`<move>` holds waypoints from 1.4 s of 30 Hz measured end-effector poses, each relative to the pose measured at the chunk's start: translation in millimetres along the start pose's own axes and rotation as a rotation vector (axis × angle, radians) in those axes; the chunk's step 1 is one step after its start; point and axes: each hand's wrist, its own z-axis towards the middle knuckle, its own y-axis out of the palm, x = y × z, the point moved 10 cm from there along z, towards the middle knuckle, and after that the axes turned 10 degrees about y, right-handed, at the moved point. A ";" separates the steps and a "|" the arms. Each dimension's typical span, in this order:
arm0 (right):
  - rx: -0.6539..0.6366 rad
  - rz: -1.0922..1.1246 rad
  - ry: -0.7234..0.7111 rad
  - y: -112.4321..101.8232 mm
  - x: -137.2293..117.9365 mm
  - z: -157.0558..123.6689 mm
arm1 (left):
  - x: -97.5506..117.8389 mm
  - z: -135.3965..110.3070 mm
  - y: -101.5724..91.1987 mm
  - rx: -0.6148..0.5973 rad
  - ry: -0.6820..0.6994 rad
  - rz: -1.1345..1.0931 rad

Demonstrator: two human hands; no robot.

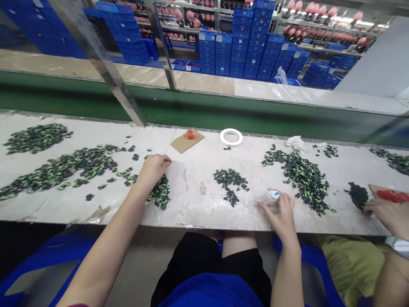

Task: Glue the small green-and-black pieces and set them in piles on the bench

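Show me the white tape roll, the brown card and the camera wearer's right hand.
White tape roll [231, 144]: head view, near side of its ring.
Brown card [181, 145]: head view, bare lower-left part.
Right hand [283, 214]: head view, back of hand.

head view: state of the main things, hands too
left hand, fingertips together, hold unclear
right hand, thumb apart from fingers, hold unclear
white tape roll, lying flat
brown cardboard, flat, under small red cup
white wad, crumpled
dark central pieces, loose, spread out
green-and-dark pieces at right, loosely heaped
blue crates behind, stacked
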 end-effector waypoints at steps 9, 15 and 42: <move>-0.010 0.389 0.344 2.0 14.3 -21.0 | 123.7 -62.1 4.1 0.152 0.266 -0.572; 0.158 0.653 0.320 -6.2 6.3 -36.5 | 184.9 -99.1 21.2 0.230 0.326 -0.655; 0.037 0.398 0.255 33.5 -55.0 -42.8 | 167.0 -106.6 28.5 0.296 0.142 -0.811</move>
